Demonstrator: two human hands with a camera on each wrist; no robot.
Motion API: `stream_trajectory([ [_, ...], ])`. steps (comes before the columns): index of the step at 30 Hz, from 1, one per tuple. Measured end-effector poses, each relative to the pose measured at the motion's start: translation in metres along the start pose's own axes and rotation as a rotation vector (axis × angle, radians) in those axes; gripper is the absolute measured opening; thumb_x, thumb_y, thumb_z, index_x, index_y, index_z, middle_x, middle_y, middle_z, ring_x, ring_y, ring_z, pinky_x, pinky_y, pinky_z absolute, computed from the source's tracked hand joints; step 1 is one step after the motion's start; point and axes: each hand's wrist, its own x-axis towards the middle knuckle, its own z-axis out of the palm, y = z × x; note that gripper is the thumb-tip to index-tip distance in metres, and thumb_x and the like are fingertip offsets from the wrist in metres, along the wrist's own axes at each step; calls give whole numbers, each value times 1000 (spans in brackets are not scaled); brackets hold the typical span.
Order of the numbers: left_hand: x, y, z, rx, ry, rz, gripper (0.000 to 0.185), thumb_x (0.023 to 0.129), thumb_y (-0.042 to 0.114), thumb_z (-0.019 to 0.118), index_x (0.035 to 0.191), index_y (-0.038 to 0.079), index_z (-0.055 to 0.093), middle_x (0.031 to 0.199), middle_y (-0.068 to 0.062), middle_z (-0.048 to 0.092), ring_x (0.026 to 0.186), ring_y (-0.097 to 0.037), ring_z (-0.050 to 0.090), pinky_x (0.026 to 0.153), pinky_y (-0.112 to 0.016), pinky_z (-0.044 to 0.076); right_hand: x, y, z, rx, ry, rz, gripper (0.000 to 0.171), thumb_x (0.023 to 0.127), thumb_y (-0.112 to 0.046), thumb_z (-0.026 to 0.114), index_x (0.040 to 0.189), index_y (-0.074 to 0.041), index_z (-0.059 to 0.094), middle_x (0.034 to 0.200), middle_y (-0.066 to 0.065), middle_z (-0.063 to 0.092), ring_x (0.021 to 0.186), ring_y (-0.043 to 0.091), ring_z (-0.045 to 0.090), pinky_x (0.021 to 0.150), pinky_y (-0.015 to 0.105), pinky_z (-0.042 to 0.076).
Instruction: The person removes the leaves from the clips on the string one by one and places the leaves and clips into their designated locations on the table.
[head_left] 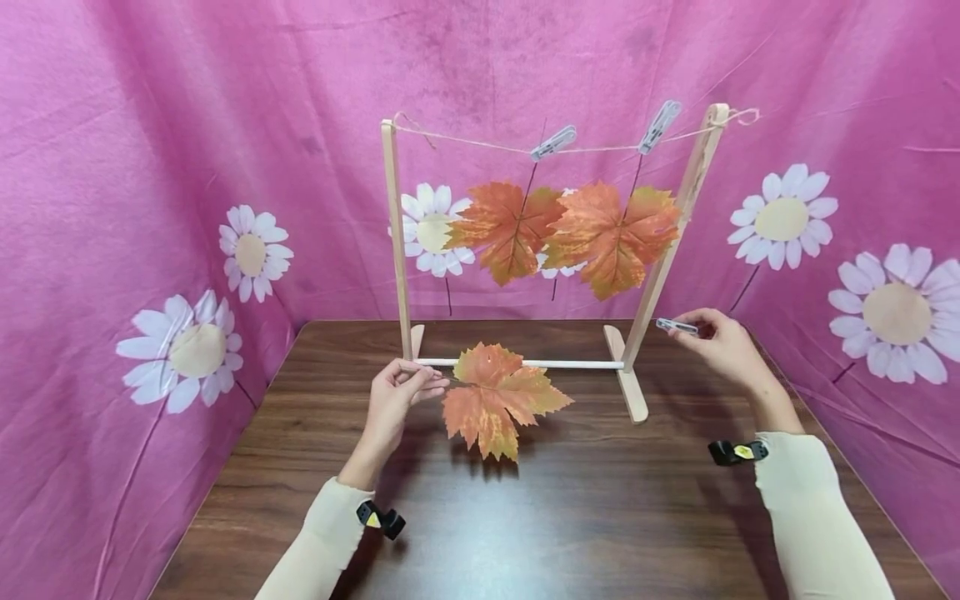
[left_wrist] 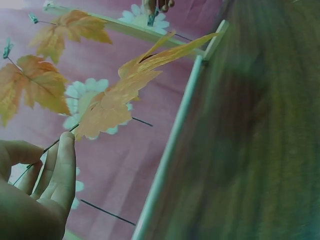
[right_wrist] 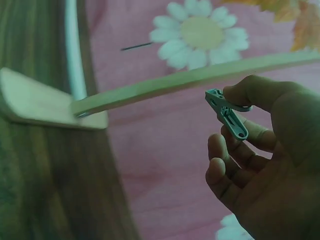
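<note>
My left hand (head_left: pixel 397 396) pinches the thin dark stem of an orange artificial maple leaf (head_left: pixel 491 400), which is held above the table in front of the rack. In the left wrist view the stem (left_wrist: pixel 52 145) runs between thumb and fingers. To the right of the rack, my right hand (head_left: pixel 723 346) holds a grey clothespin (head_left: pixel 677 327) between thumb and fingers; the right wrist view shows the clothespin (right_wrist: pixel 227 114) closely. Two more leaves, one on the left (head_left: pixel 510 229) and one on the right (head_left: pixel 615 237), hang by their stems from grey clothespins on a string (head_left: pixel 480 144).
The string is tied between two wooden posts, left (head_left: pixel 397 242) and right (head_left: pixel 675 242), joined low down by a white rod (head_left: pixel 573 364). This rack stands toward the back of a dark wooden table (head_left: pixel 570 517). A pink cloth (head_left: pixel 330 100) with printed daisies surrounds it.
</note>
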Motion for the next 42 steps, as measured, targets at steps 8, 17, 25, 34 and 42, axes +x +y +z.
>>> stream_trajectory([
  [8,-5,-24,-7,-32,28,-68,9,91,-1,64,91,-4,56,85,-19,73,77,-30,75,77,-41,60,2,33,28,-40,-47,81,38,90,-41,68,110,-8,66,93,13,68,73,6,55,62,25,44],
  [17,-8,-45,-15,-2,74,-128,5,92,-4,61,92,-4,56,87,-21,72,77,-29,75,77,-41,60,2,58,53,-49,-46,134,38,89,-35,70,110,-4,65,96,19,70,75,8,56,62,26,44],
  [25,-8,-62,-23,124,91,-171,12,87,-9,65,88,-2,55,85,-21,72,73,-25,74,74,-39,61,-1,68,65,-41,-62,161,35,88,-26,72,110,0,64,92,20,70,68,10,59,60,25,45],
  [34,-5,-60,-31,627,-1,-157,9,81,5,74,88,2,69,74,-10,71,57,-14,62,50,-27,52,-2,71,74,-79,-49,182,32,87,-21,73,110,0,65,96,20,68,73,17,58,65,28,42],
  [42,-5,-56,-32,975,-158,-53,5,82,5,73,82,11,74,70,0,69,55,-6,56,50,-21,47,-3,76,81,-112,-35,185,28,87,-17,73,109,-1,66,101,25,65,90,37,58,74,45,43],
])
